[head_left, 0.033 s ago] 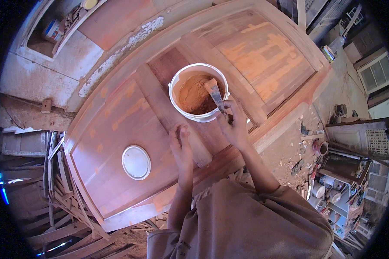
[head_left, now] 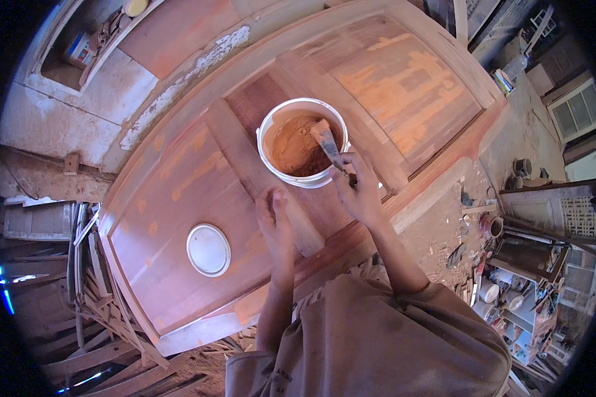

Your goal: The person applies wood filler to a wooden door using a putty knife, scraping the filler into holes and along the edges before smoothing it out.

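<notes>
A white bucket of orange-brown filler paste stands on a wooden door panel. My right hand grips a putty knife at the bucket's near right rim. Its metal blade, smeared with paste, points up and left across the bucket's opening. The handle is mostly hidden by my fingers. Nearer to me, my left hand hovers over or rests on the door's middle rail, empty, with thumb and fingers apart. A round white lid lies on the door to the left.
Patches of orange filler mark the door's right panel. A niche at the upper left holds a small tub. Scrap wood is heaped at the lower left. Shelves with cans stand at the lower right beside a littered floor.
My left hand has shifted very slightly left. The putty knife and my right hand stay almost where they were at the bucket's rim.
</notes>
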A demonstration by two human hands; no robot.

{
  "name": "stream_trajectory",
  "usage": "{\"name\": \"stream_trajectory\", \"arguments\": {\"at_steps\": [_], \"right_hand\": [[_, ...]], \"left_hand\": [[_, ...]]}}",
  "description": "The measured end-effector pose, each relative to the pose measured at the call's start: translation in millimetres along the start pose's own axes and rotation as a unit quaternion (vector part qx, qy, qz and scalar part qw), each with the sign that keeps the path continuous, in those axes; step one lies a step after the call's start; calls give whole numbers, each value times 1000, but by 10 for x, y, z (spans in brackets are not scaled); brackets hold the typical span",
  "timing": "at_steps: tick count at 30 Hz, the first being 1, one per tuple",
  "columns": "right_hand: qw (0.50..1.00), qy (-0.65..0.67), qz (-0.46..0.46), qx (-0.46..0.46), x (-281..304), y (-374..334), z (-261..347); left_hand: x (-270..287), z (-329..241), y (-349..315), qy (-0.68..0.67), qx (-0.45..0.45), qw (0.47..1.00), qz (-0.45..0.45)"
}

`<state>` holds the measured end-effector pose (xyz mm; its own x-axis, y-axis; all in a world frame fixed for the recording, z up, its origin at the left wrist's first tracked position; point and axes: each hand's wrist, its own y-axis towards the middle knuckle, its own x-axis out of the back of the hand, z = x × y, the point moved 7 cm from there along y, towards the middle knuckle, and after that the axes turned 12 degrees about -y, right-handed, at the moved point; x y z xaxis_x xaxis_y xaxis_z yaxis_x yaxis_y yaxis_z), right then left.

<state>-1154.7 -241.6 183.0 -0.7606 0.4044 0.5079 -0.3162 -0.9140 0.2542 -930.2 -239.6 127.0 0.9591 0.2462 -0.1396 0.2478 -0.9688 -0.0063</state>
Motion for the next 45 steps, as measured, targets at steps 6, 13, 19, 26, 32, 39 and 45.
{"name": "stream_trajectory", "arguments": {"at_steps": [6, 13, 19, 26, 32, 39, 45], "right_hand": [[997, 2, 61, -36, 58, 389, -213], [963, 154, 197, -100, 24, 787, -277], [921, 159, 321, -154, -120, 934, -309], [863, 249, 352, -262, 62, 1067, -457], [882, 287, 279, -246, 488, 1270, -670], [914, 277, 125, -268, 1223, 1379, -1132], [928, 201, 21, -313, 1909, 1308, -1611]], "left_hand": [[-303, -227, 389, 31, -34, 999, -23], [-341, -212, 687, 91, 30, 994, -57], [-249, -6, 937, 158, 22, 985, -63], [-575, -154, 1088, 133, 6, 991, -26], [-1314, -491, 1245, 143, -50, 988, 13], [-2225, -273, 1203, 183, 87, 974, 99], [-3044, 212, 1037, 122, 53, 979, 156]]}}
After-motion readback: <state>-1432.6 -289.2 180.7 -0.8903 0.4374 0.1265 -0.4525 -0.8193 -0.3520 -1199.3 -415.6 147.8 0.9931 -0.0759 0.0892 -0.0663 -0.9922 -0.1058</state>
